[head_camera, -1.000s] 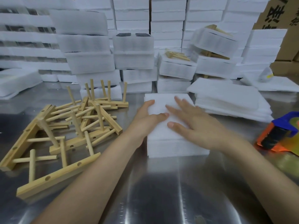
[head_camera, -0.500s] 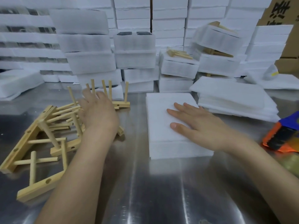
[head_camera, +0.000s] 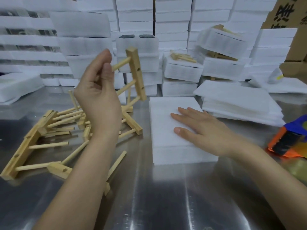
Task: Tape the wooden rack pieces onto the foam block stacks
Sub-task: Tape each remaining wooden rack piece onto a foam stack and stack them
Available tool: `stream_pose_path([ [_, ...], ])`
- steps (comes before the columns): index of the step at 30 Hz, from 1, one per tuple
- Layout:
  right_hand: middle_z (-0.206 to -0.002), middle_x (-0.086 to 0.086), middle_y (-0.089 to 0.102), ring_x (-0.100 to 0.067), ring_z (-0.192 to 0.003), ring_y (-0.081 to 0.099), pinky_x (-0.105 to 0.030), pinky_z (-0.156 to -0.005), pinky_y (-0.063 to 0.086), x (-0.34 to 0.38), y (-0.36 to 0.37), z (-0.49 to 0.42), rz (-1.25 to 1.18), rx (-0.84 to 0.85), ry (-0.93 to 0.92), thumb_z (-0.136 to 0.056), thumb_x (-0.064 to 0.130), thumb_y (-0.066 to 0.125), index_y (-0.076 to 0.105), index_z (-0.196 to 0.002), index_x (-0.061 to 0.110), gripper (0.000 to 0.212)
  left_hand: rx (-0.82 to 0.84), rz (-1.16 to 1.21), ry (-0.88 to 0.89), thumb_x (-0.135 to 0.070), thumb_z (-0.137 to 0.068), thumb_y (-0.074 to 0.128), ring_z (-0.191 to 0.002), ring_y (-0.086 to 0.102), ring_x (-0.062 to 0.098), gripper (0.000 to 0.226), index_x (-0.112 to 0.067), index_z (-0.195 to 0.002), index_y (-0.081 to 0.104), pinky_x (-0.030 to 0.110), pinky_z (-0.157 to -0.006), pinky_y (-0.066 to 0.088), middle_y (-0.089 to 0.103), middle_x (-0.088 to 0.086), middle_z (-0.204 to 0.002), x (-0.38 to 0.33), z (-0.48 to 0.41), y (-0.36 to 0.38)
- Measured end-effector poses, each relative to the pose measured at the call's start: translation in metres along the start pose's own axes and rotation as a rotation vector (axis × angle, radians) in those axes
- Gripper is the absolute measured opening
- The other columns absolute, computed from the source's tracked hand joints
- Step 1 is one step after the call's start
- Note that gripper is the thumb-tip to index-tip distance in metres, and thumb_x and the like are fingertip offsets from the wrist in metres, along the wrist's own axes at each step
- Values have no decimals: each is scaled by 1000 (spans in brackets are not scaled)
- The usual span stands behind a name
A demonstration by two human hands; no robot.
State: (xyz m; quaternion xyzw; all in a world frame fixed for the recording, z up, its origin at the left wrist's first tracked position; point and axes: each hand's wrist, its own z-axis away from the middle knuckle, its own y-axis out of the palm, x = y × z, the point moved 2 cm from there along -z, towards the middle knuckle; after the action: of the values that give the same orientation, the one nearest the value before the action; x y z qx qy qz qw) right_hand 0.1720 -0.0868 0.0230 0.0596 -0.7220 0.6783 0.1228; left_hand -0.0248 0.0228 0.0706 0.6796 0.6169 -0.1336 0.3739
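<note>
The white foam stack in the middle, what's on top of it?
Only the right hand, lying flat with straight fingers on the foam stack. The left hand holds a wooden rack piece up beside it, not on it. Whatever lies beneath the palm is hidden.

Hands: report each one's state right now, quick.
Left hand: lifted above the table, fingers pinching a peg of the wooden rack piece.
Right hand: open, flat on top of the foam block stack, holding nothing.

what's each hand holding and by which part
Left hand pinches a pale wooden rack piece by its uppermost round peg. Right hand holds nothing, resting flat on the white foam block stack.
</note>
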Motion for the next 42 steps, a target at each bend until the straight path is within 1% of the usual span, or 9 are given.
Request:
stream_pose_path([
  [6,-150,27,25,-11,-143,22,-35,-117,19,-4,-2,0,-198,-105,46,-72,81,24,20,-149,35,90,59,594,-558,-6,-98,48,-114,63,12,22,-12,-114,61,21,-90,51,63,5,-126,11,24,26],
  [17,-108,12,63,-13,-98,56,-29,-78,39,-6,-4,3,-441,-301,55,-96,43,45,45,-115,30,23,637,951,-572,5,-83,52,-106,67,17,33,-10,-101,74,26,-86,54,72,5,-109,-6,34,34],
  [21,-74,1,53,-2,-58,44,-18,-54,34,-8,-8,2,-533,-441,104,-98,36,50,40,-85,19,24,454,375,-431,5,-93,52,-121,57,10,44,-14,-133,46,24,-99,47,58,3,-132,6,30,31],
  [24,-77,5,55,1,-58,46,-11,-50,35,-9,-9,2,-550,-484,166,-96,41,52,43,-86,21,24,503,-169,-465,-10,-99,49,-136,37,7,51,-18,-147,34,29,-114,31,40,-5,-149,23,37,30],
  [27,-84,3,59,-4,-65,49,-11,-51,35,-12,-9,0,-558,-510,200,-94,42,56,47,-87,24,22,679,-263,-794,-25,-101,44,-134,41,21,45,-17,-143,34,42,-113,33,42,2,-147,41,59,36],
  [32,-75,8,63,-6,-66,53,-12,-55,35,-15,-21,6,-628,-837,169,-89,31,66,66,-92,18,13,762,-309,-801,-20,-101,39,-124,49,22,33,-18,-133,42,41,-108,39,47,3,-137,51,73,39],
  [36,-74,1,69,-20,-68,54,-32,-68,39,-3,-37,20,102,-1230,66,-81,12,64,73,-93,17,16,752,-292,-817,-18,-101,40,-123,50,25,32,-15,-132,44,43,-108,39,48,6,-137,53,72,39],
  [39,-79,1,71,-30,-79,58,-34,-72,38,9,-25,8,290,-757,-38,-71,0,63,75,-96,21,35,742,-299,-813,-20,-101,40,-123,49,24,29,-15,-130,44,43,-107,40,48,5,-136,54,72,38],
  [42,-96,12,69,-18,-93,54,-37,-81,45,11,-18,7,-94,-297,-109,-79,21,60,68,-114,35,38,741,-298,-798,-20,-101,39,-127,47,23,30,-16,-131,43,43,-109,37,45,5,-140,58,72,39],
])
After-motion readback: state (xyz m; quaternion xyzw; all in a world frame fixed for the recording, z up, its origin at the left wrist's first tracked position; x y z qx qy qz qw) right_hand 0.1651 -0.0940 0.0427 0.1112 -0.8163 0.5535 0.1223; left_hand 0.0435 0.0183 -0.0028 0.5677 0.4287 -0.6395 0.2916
